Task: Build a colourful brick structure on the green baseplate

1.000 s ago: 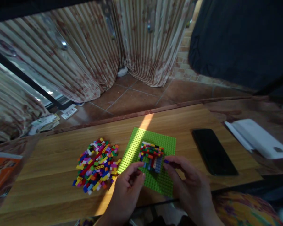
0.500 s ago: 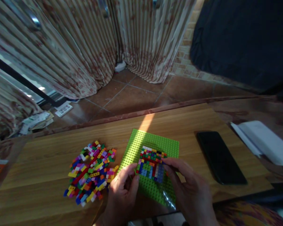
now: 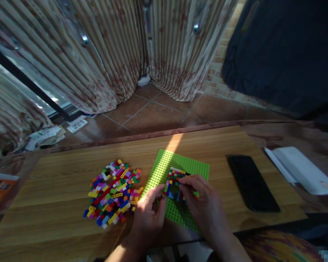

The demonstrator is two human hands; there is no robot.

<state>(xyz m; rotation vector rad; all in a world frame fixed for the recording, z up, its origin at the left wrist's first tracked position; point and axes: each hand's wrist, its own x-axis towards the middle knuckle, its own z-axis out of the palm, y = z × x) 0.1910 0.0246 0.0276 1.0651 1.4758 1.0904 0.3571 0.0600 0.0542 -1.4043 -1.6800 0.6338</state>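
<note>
The plate (image 3: pixel 198 166) at lower centre was lime green with a grid of studs, brighter along its sunlit left side. The build (image 3: pixel 171 182) on it mixed red, blue, green, yellow and white. Left of centre, the pile (image 3: pixel 112 193) mingled red, yellow, blue, pink, white and green. The desk (image 3: pixel 57 189) was grained tan; the phone (image 3: pixel 253 183) at right, black. Curtains (image 3: pixel 98 54) across the top had beige-and-brown stripes with reddish blotches.

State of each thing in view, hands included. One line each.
Green baseplate: flat on the table, partly built on, partly sunlit
Brick build: on the baseplate, partly hidden
Loose bricks: spread in a pile
Phone: lying flat, screen dark
Curtains: hanging in folds to the floor
Left hand: thumb and forefinger apart, beside the build
Right hand: fingertips over the build, grip unclear
</note>
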